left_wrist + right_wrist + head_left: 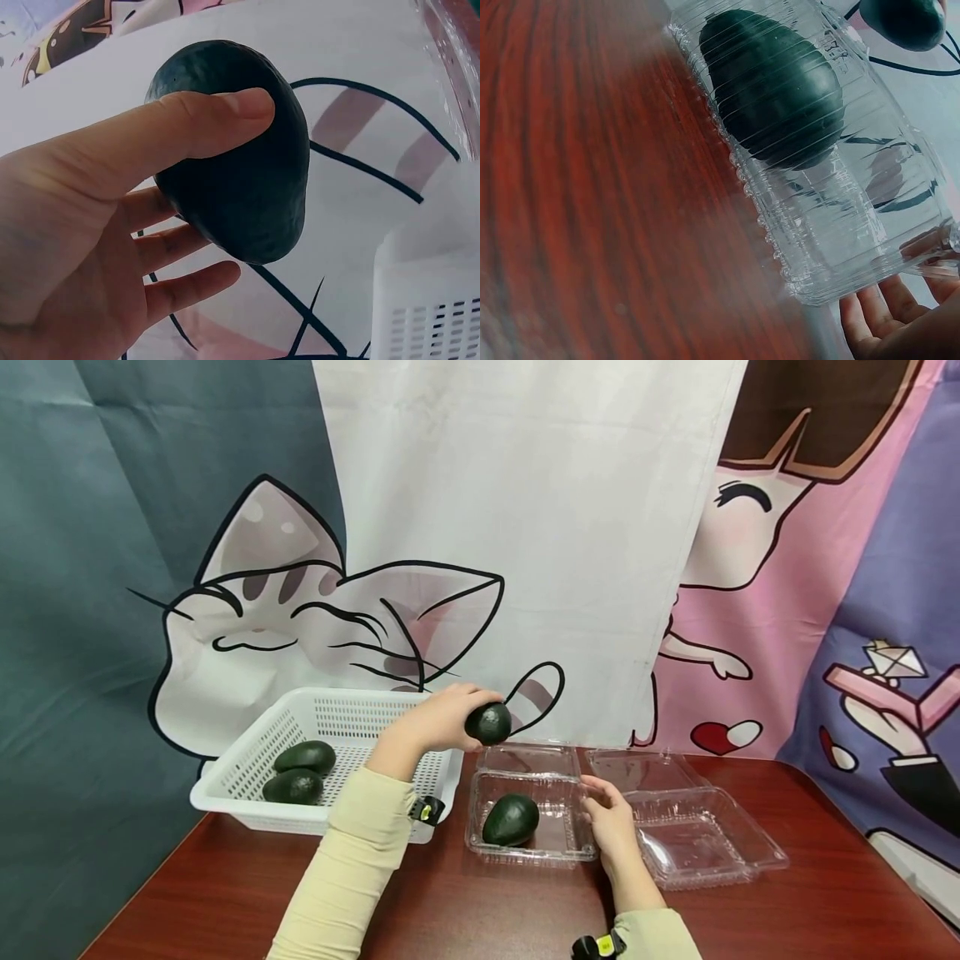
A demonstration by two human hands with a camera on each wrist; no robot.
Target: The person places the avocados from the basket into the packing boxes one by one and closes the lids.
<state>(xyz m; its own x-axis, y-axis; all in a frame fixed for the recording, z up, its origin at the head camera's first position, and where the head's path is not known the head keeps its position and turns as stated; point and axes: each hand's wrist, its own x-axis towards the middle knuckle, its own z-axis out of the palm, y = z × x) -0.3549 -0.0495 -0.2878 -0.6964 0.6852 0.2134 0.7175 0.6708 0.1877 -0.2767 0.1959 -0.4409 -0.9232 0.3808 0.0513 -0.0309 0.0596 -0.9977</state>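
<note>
White basket (pixel 262 817), clear containers (pixel 536 855) on table (pixel 517 914)

No text or number is legible. The left wrist-camera label (pixel 427 811) and right wrist-camera label (pixel 605 945) are too small to read. Marks on the clear plastic container (pixel 834 54) are indistinct.

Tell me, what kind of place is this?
Probably an indoor workspace, maybe a makeshift one: there's a wood-grain table holding clear clamshell boxes, with a cartoon-printed cloth backdrop right behind.
</note>
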